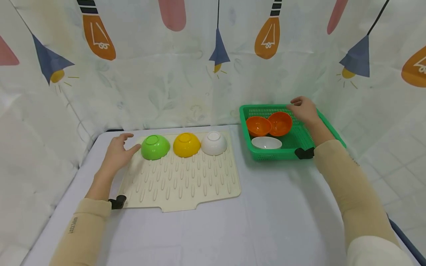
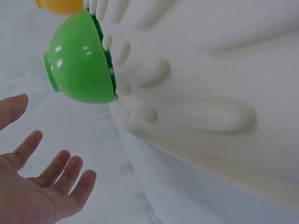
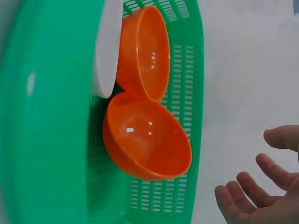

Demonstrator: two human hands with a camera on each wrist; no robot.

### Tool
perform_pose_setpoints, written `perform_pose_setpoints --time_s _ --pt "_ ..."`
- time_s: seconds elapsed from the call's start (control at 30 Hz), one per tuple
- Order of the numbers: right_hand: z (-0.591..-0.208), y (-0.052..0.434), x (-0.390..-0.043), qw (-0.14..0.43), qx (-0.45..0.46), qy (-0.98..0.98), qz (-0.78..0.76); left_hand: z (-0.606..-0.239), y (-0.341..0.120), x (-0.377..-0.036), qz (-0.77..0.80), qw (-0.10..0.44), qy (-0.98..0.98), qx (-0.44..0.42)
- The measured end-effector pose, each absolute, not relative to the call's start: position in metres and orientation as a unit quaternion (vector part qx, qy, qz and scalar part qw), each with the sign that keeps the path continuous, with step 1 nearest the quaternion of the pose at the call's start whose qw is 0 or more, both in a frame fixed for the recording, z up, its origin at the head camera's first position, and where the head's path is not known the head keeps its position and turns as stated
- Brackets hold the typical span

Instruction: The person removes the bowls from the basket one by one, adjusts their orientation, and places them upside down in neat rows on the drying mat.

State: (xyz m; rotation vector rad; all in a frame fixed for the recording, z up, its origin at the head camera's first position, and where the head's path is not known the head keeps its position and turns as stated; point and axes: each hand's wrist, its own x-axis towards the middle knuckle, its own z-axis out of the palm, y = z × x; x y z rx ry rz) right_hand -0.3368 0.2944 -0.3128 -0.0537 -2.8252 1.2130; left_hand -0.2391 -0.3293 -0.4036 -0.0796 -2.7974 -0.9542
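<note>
My left hand [image 1: 117,153] hovers with spread, relaxed fingers just left of an upside-down green bowl [image 1: 155,147]. In the left wrist view that hand stands apart from the green bowl [image 2: 81,58]. A yellow bowl [image 1: 186,145] and a white bowl [image 1: 214,143] sit upside down beside it on the cream ridged drying mat [image 1: 186,184]. Over the back right of the green basket [image 1: 276,155] is my right hand [image 1: 303,111], fingers loosely bent and holding nothing. Inside the basket lie two orange bowls [image 1: 258,126] [image 3: 147,135] and a white bowl [image 1: 266,143].
A white cloth [image 1: 213,236] covers the table. Behind it hangs a patterned curtain [image 1: 186,81] with lamp and bulb prints, and the basket's back rim is close to it. A dark tube [image 1: 406,236] runs past the right sleeve.
</note>
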Motion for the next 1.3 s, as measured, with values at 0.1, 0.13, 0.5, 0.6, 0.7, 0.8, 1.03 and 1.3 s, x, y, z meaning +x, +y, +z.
perform_pose_setpoints --time_s 0.1,0.13,0.5,0.6,0.7,0.8,1.03,1.3 --pt "-0.313 0.301 -0.341 0.019 -0.034 -0.916 0.4 -0.404 -0.347 -0.237 -0.335 0.034 -0.942 0.009" --pt "-0.313 0.303 -0.342 0.014 -0.039 -0.916 0.399 -0.403 -0.352 -0.236 -0.339 0.007 -0.941 0.022" --pt "-0.327 0.316 -0.36 -0.125 -0.048 -0.907 0.399 -0.414 -0.376 -0.233 -0.395 -0.177 -0.9 0.059" --pt "-0.33 0.317 -0.36 -0.149 -0.057 -0.897 0.412 -0.418 -0.378 -0.234 -0.41 -0.182 -0.892 0.054" --pt "-0.33 0.316 -0.357 -0.164 -0.062 -0.888 0.424 -0.418 -0.378 -0.234 -0.417 -0.184 -0.889 0.048" --pt "-0.33 0.314 -0.356 -0.173 -0.06 -0.879 0.441 -0.419 -0.379 -0.236 -0.415 -0.186 -0.89 0.041" --pt "-0.331 0.314 -0.36 -0.197 -0.049 -0.869 0.452 -0.42 -0.378 -0.238 -0.41 -0.188 -0.891 0.042" --pt "-0.323 0.301 -0.366 -0.205 -0.043 -0.898 0.387 -0.419 -0.376 -0.238 -0.406 -0.186 -0.894 0.041"
